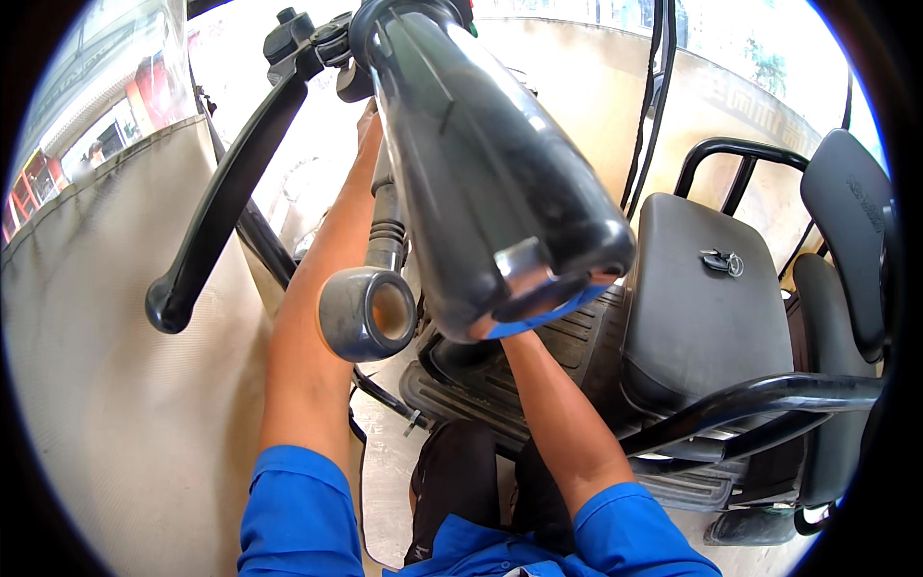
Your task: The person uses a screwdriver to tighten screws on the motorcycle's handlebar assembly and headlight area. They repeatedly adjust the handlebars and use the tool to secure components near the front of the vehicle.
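So, the big black handlebar grip [471, 154] fills the upper middle, with a black lever [227, 204] off to its left. Only a sliver of the left hand [368, 122] shows beside the grip, so can't tell if it's holding anything. The right hand's hidden behind the grip, can't tell there either. Keys [719, 263] lie on the dark seat [707, 322].

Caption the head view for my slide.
Blue-sleeved arms reach behind a black handlebar grip; keys lie on the dark-grey seat.
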Available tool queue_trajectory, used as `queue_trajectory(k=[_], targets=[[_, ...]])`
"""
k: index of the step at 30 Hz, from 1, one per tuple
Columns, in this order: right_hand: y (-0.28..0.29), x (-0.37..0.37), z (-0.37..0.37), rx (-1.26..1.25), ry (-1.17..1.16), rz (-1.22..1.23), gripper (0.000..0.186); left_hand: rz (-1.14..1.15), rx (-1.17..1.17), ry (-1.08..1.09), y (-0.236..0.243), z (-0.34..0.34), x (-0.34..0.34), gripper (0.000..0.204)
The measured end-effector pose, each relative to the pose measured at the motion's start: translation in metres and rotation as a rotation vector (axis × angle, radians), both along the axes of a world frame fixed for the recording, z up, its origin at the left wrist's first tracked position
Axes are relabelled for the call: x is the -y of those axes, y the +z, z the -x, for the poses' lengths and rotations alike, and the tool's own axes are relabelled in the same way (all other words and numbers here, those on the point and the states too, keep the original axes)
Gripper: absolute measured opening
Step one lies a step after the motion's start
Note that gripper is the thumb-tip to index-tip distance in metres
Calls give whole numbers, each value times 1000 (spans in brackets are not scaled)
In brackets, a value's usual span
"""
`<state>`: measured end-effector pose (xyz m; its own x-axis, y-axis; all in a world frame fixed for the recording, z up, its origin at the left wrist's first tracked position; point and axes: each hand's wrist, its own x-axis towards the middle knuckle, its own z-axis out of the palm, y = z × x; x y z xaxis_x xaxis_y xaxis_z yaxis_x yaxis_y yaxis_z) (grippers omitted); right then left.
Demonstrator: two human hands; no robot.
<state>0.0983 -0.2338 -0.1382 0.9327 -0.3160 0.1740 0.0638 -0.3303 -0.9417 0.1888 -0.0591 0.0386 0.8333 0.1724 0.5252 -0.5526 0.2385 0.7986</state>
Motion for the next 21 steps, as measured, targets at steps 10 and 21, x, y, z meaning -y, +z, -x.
queue_trajectory(k=[10,21], targets=[[-60,-2,-41,221,-15,39,70,19,-24,6,-4,-5,6,87],[-18,-3,-15,79,11,24,69,-22,-70,15,-8,5,1,96]])
